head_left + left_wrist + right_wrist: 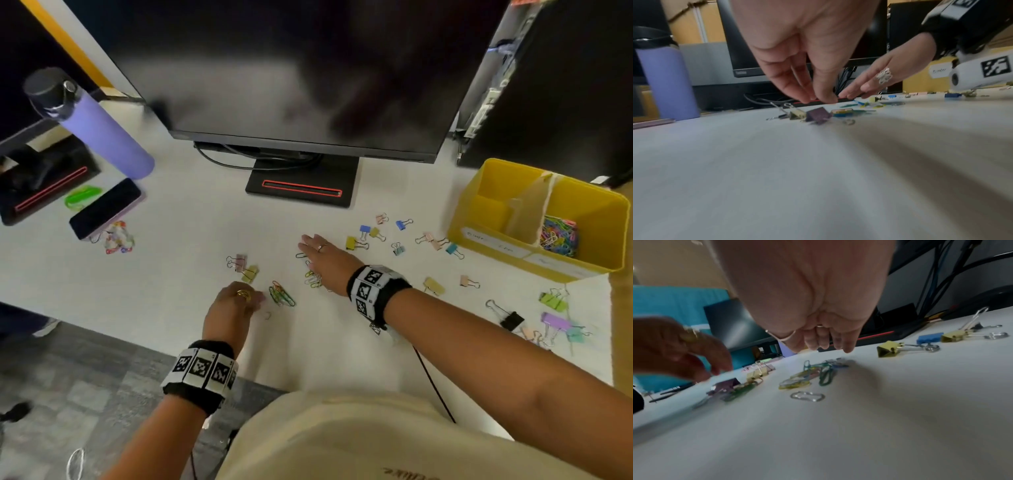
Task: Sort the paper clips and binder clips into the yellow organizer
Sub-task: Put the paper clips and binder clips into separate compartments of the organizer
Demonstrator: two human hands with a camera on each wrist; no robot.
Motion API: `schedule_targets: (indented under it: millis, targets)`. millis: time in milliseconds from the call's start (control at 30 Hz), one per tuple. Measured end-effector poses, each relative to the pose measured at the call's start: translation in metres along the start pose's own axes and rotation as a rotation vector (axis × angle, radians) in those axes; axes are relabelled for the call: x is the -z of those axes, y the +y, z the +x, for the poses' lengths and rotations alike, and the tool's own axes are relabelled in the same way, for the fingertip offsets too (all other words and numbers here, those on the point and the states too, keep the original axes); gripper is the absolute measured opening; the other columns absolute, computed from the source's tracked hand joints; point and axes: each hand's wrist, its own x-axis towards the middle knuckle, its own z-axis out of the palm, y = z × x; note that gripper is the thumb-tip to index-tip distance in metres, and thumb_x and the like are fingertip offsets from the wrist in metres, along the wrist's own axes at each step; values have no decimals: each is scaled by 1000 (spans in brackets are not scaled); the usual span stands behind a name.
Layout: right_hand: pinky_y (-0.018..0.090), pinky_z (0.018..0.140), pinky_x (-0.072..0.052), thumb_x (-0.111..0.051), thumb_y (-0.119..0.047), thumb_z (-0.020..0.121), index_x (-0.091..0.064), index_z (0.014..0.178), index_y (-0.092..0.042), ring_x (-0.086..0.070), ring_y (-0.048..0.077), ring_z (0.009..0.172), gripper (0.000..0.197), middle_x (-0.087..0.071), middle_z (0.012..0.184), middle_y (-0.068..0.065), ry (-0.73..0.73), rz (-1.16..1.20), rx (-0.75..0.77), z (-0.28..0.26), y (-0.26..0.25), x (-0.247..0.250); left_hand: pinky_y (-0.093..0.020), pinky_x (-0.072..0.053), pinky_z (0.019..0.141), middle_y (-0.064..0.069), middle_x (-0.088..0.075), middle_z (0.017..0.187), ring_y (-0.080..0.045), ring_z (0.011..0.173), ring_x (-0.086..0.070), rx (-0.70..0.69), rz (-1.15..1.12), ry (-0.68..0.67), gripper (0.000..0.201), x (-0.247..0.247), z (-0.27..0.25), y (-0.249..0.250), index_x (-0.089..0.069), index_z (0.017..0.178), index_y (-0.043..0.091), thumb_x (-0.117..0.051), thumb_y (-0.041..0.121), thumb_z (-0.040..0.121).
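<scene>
The yellow organizer point(496, 251) stands at the right, with a heap of coloured paper clips point(559, 236) in its right compartment. My right hand point(311, 250) lies flat, fingers straight, over a small cluster of paper clips point(312, 279); from the right wrist these paper clips point(818, 371) lie just below the fingertips point(846, 348). My left hand point(257, 299) hovers fingers-down beside a second paper clip cluster point(281, 294) and holds nothing visible; its fingertips point(824, 99) hang above a purple binder clip point(818, 116). Pink and yellow binder clips point(244, 267) lie just beyond it.
Several binder clips point(363, 236) are scattered between my right hand and the organizer, more point(551, 298) near the front right. A monitor base point(301, 188) sits behind, and a purple bottle point(106, 133), a phone point(104, 209) and beads point(118, 236) at left.
</scene>
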Motion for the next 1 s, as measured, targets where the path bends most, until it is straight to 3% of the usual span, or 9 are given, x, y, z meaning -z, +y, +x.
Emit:
schedule_targets:
  millis: [100,200,267,400,500,600,800,867,1000]
  targets:
    - [43,119,-13,-32,-6,96,-16,144,-7,-2,26,145,51,-7,157,9,-95,-39,9,4,6,-4,-28,-49,90,-11,-64,120,-26,102,-64,-76,-33,-28,27,4,14,17,-67,111,7,-60,1,85]
    - [39,120,-11,-45,-19,95,-18,144,-9,-4,24,145,57,-10,157,8,-112,-20,5,-9,14,-9,-17,-49,74,-3,-60,107,-23,90,-65,-83,1,-183,37,-3,35,25,-60,120,6,-55,-6,85]
    - [33,118,-10,-51,-18,92,-16,144,-8,-4,23,145,63,-9,157,8,-158,-46,-2,-21,16,-8,-15,-48,68,-4,-62,97,-30,95,-64,-79,-15,-288,27,-7,48,29,-62,111,-3,-51,-7,86]
    - [31,115,-16,-38,-5,95,-20,143,-5,-14,26,144,51,-15,155,14,-191,-10,-69,-36,15,-10,-35,-53,87,-15,-66,101,-28,93,-66,-160,41,-370,15,-16,56,51,-67,92,0,-61,-5,80]
    - [31,114,-17,-34,2,95,-28,140,-3,-20,26,142,45,-20,154,17,-149,4,-104,-47,22,-13,-34,-52,90,-16,-65,102,-28,93,-65,-177,-4,-360,15,-23,53,59,-68,93,1,-64,-3,79]
    - [32,112,-23,-34,5,94,-34,137,-2,-29,27,137,44,-29,149,19,-67,74,-134,-56,24,-11,-25,-45,88,-12,-60,113,-27,104,-59,-204,-2,-268,29,-22,47,54,-66,106,7,-70,7,78]
    - [33,108,-29,-51,-17,91,-31,140,-13,-30,27,135,53,-34,146,14,48,116,-114,-53,10,-10,-36,-37,105,-5,-35,135,-27,124,-34,-186,252,-347,81,-28,25,51,-39,137,22,-74,47,68]
    - [39,110,-31,-61,-24,85,-30,140,-18,-23,27,137,63,-27,151,10,-36,-23,-95,-54,4,-8,-34,-35,105,-7,-36,133,-28,120,-36,-187,237,-317,72,-36,24,59,-40,135,21,-71,44,74]
    - [40,101,-40,-55,-14,88,-49,128,-9,-36,31,129,41,-40,141,18,-40,-155,-115,-54,7,-12,-34,-40,100,-10,-43,124,-29,114,-44,-150,180,-318,46,-48,26,71,-49,127,14,-63,26,85]
